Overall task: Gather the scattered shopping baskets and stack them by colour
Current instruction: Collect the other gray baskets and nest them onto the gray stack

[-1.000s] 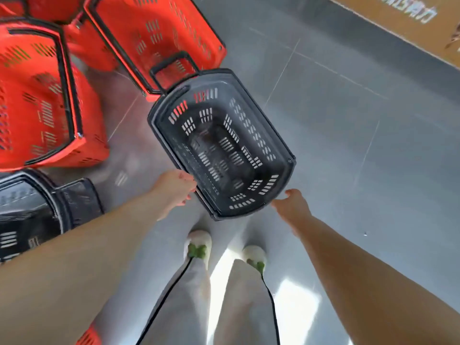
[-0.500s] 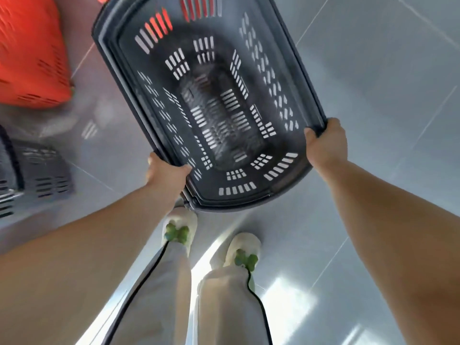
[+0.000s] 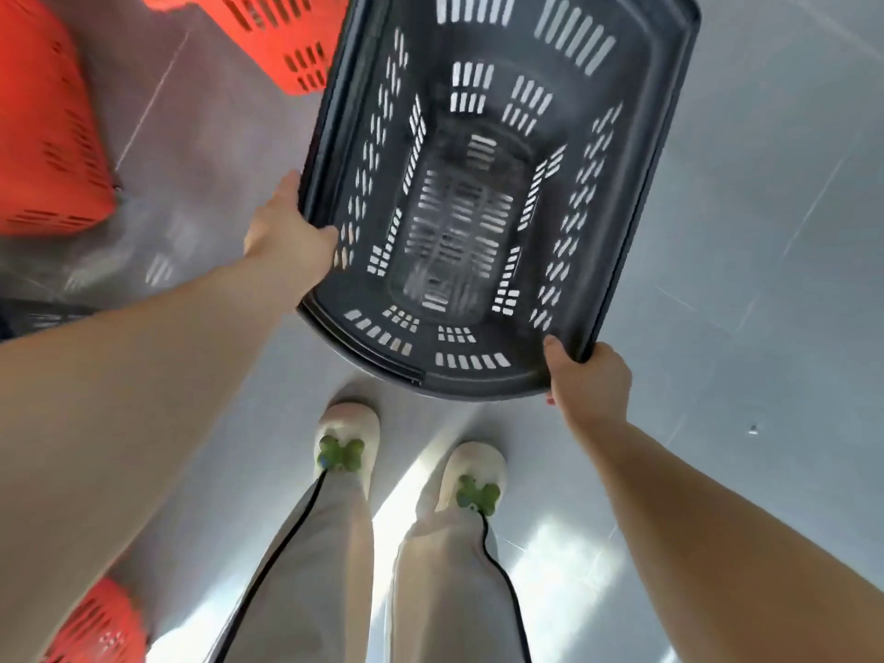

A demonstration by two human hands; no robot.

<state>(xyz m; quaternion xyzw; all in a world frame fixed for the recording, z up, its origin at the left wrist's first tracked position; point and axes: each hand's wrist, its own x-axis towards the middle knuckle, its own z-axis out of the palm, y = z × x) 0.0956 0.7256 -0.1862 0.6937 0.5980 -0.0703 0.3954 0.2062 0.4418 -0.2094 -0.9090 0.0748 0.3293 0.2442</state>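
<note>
A black slotted shopping basket hangs in the air in front of me, its open top facing me and nothing inside. My left hand grips its left rim, thumb over the edge. My right hand grips the near right corner of the rim. Red baskets lie on the floor: one at the far left, one at the top centre partly behind the black basket, and a corner of another at the bottom left.
The floor is grey tile. My feet in white shoes stand just below the basket. A dark shape, perhaps another black basket, peeks out behind my left forearm at the left edge.
Both hands went from reaching toward the black basket on the floor to gripping its rim. The basket has risen off the floor and now hangs closer to me, turned slightly rightward.
</note>
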